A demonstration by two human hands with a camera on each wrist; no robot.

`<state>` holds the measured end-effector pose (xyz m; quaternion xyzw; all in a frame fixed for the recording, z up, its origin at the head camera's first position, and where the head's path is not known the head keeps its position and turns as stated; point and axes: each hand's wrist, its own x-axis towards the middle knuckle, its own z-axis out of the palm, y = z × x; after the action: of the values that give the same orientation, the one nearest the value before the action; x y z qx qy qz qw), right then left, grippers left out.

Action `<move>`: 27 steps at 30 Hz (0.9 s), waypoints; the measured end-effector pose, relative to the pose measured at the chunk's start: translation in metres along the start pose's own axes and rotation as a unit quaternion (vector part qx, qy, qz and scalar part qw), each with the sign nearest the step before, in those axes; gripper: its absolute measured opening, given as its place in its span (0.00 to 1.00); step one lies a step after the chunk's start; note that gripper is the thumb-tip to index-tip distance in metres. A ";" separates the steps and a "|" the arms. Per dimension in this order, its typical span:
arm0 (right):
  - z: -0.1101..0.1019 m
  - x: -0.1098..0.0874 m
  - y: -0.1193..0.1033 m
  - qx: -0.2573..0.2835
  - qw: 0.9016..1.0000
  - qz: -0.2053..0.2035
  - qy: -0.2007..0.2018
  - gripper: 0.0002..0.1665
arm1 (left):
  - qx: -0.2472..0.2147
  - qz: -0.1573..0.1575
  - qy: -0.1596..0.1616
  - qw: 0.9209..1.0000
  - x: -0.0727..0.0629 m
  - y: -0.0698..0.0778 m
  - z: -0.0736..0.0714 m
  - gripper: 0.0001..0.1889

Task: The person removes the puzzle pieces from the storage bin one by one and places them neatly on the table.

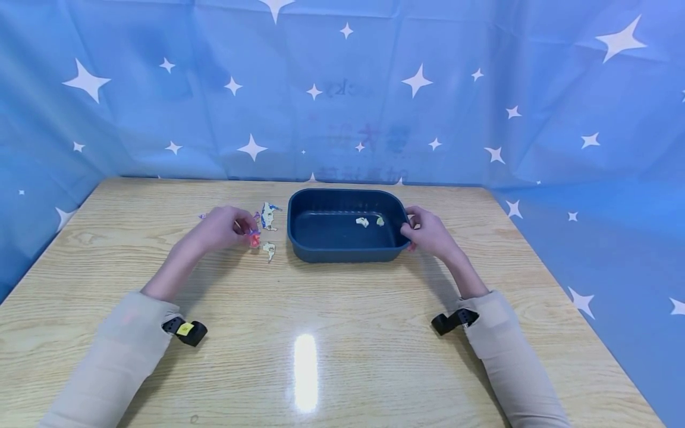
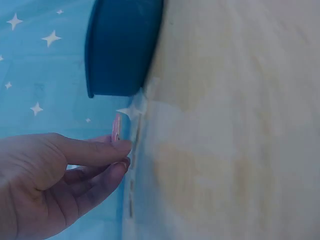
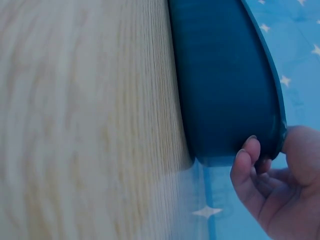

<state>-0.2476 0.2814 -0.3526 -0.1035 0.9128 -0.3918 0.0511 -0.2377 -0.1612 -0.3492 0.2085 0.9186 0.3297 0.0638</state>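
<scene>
My left hand (image 1: 225, 227) is just left of a dark blue rectangular basin (image 1: 348, 255), pinching a small flat red-and-pink cutout (image 1: 254, 239) between thumb and fingers. In the left wrist view the cutout (image 2: 116, 127) stands edge-on above the thumb. At the basin's right end, my right hand (image 1: 432, 235) grips the rim, thumb over the edge and fingers curled by the outer wall, as the right wrist view of the basin (image 3: 230, 85) shows. Inside lie a whitish cutout (image 1: 362, 222) and a greenish one (image 1: 380, 220).
Between left hand and basin lie a blue-and-white cutout (image 1: 269, 215) and a smaller pale cutout (image 1: 269, 250). A purple bit (image 1: 202, 216) shows behind the left hand. The wooden table (image 1: 353, 309) ends at a blue star-patterned curtain (image 1: 321, 119).
</scene>
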 end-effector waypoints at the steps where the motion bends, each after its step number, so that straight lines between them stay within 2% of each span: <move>1: 0.000 0.000 0.000 -0.002 1.000 0.000 0.000 0.30 | 0.002 -0.002 -0.004 1.000 -0.001 -0.002 0.000 0.07; 7: 0.001 0.000 0.000 -0.006 1.000 0.001 0.004 0.30 | -0.009 -0.012 -0.019 1.000 -0.003 -0.011 0.003 0.08; 15: 0.000 -0.001 -0.001 0.010 1.000 -0.004 0.000 0.31 | -0.056 -0.020 -0.047 0.997 -0.005 -0.018 0.001 0.09; 27: -0.001 -0.003 -0.003 0.013 1.000 0.000 -0.002 0.30 | -0.049 -0.021 -0.063 0.997 -0.009 -0.016 -0.004 0.16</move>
<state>-0.2448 0.2808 -0.3500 -0.1038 0.9074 -0.4036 0.0545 -0.2365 -0.1785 -0.3563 0.2058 0.8996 0.3592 0.1390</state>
